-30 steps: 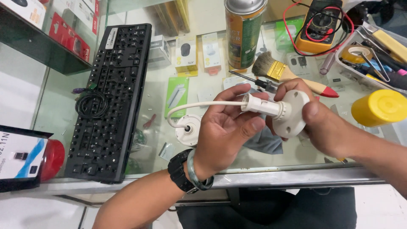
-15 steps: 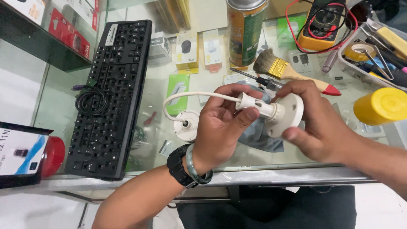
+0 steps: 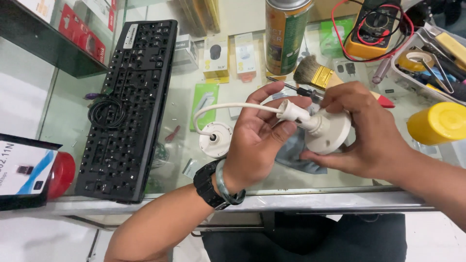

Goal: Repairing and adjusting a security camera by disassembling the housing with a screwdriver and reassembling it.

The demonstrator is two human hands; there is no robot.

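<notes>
My left hand point(image 3: 257, 140) grips the white connector point(image 3: 290, 111) at the neck of a white camera-style mount, fingers wrapped around it. My right hand point(image 3: 361, 131) holds the mount's round white base point(image 3: 330, 138) from the right side. A white cable point(image 3: 228, 107) loops from the connector down to a round white disc point(image 3: 214, 139) lying on the glass counter. Both hands hover just above the counter, over a grey cloth point(image 3: 291, 155).
A black keyboard point(image 3: 128, 97) with a coiled black cord lies at left. Behind the hands stand a spray can point(image 3: 284, 34), a paintbrush point(image 3: 315, 75), a screwdriver and a yellow multimeter point(image 3: 371, 29). A tool tray point(image 3: 432, 63) and yellow cap point(image 3: 437, 123) sit at right.
The mount has tilted a little and shifted slightly left and lower. My right hand has turned further over the base, and the left fingers have re-gripped the connector.
</notes>
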